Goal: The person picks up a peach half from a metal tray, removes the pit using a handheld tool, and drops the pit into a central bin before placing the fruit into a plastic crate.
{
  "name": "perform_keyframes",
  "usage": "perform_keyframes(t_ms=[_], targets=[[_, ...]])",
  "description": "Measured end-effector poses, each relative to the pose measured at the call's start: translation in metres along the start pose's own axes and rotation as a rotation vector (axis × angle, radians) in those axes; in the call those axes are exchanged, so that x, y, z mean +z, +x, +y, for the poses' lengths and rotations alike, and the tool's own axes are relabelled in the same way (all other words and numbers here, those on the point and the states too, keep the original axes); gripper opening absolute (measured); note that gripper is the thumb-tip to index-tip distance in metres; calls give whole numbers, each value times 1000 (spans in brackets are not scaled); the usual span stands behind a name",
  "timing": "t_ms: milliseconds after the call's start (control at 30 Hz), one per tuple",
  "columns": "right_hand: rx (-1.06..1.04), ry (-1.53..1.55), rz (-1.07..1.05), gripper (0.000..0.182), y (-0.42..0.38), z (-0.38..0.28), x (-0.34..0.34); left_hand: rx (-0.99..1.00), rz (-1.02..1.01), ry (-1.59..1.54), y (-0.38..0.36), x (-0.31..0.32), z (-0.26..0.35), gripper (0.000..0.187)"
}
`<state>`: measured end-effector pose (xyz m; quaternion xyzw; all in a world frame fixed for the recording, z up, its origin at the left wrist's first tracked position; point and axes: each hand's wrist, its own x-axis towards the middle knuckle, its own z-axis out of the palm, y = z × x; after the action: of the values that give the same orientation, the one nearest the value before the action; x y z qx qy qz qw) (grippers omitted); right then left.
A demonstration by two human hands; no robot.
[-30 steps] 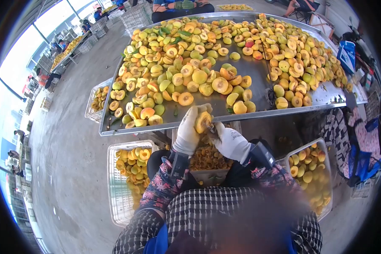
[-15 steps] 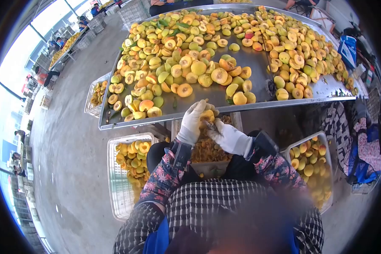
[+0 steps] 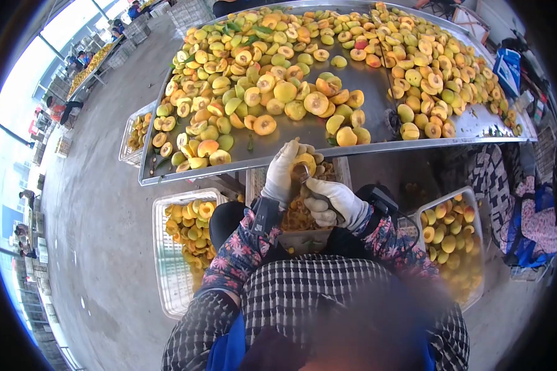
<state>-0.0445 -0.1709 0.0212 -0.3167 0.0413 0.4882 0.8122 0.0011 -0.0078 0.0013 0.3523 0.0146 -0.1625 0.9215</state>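
Left hand (image 3: 280,173), gloved, fingers curled around a peach half (image 3: 304,164) at centre frame, just below the metal table (image 3: 377,127) edge. Right hand (image 3: 330,203), gloved, fingers closed on a small pitting tool (image 3: 306,179) whose tip meets the fruit. Risk, as judged: the tool works close to the left fingers, so a slip on wet flesh could cut the glove. The half could also drop past the crate (image 3: 303,238) below. No legible brand, label or writing observed.
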Motion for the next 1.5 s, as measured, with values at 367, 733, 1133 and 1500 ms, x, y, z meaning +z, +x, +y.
perform_keyframes(t_ms=[367,733,1133,1500], targets=[[-64,-17,-53,34,-15,3,-20,-37,196,-230,6,-21,4,23],[-42,-304,312,19,-4,23,-53,406,868,2253,-52,-82,142,46],[26,-427,335,23,1,33,-52,567,323,2451,110,-78,81,53],[-557,-827,380,27,21,16,-31,281,96,-244,20,-11,62,31]])
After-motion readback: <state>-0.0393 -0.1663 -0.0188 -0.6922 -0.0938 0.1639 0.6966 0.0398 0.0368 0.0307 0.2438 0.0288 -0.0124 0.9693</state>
